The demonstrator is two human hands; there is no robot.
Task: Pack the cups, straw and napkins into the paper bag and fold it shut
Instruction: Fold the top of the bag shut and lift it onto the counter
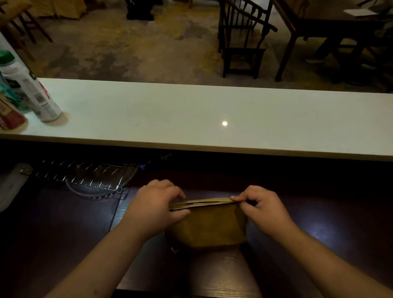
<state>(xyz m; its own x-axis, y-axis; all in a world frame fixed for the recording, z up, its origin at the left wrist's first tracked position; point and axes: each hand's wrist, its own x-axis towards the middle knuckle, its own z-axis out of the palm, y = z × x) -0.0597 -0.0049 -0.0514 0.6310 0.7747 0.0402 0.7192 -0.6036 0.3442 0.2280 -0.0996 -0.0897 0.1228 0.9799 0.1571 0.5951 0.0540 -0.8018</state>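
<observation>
A brown paper bag point(208, 229) stands upright on the dark wooden counter point(227, 275) in front of me, bulging at its sides. Its top edge is pressed flat into a narrow folded strip. My left hand point(155, 205) pinches the left end of that strip between thumb and fingers. My right hand point(261, 205) pinches the right end the same way. Whatever is inside the bag is hidden; no cups, straw or napkins show outside it.
A long white ledge point(187, 116) runs behind the bag, raised above the counter. Bottles point(28, 88) stand at its left end. A wire rack point(85, 176) lies on the dark counter to the left. Chairs and tables stand on the floor beyond.
</observation>
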